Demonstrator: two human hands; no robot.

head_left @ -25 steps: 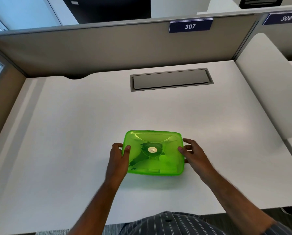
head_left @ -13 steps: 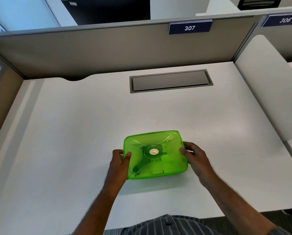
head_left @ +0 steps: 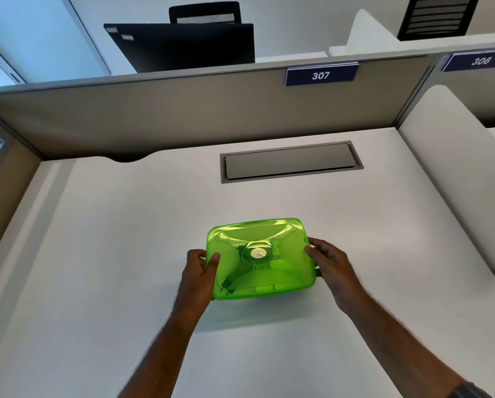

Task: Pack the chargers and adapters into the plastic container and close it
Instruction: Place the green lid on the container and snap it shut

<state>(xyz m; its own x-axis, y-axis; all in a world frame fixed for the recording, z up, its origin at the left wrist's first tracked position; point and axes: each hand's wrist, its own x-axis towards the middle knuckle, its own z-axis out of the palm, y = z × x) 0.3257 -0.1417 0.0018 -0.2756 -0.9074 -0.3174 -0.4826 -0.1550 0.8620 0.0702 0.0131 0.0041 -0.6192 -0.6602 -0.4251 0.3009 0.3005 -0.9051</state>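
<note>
A translucent green plastic container (head_left: 286,248) with its lid on is held between both hands just above the white desk (head_left: 125,254), its near edge lifted with a shadow under it. My left hand (head_left: 197,275) grips its left side, thumb over the lid. My right hand (head_left: 331,267) grips its right side, thumb on the lid edge. Dark shapes and a pale round piece show through the lid at its middle; what lies inside I cannot make out. No loose chargers or adapters are in view.
A grey cable hatch (head_left: 291,162) is set into the desk behind the container. A beige partition (head_left: 183,110) with a "307" sign (head_left: 321,74) closes the back; a white divider (head_left: 453,173) stands at the right. A black monitor (head_left: 183,45) stands beyond the partition.
Both hands keep their grip on the container. It has tilted and risen slightly off the desk. The view has tipped upward, showing more beyond the partition.
</note>
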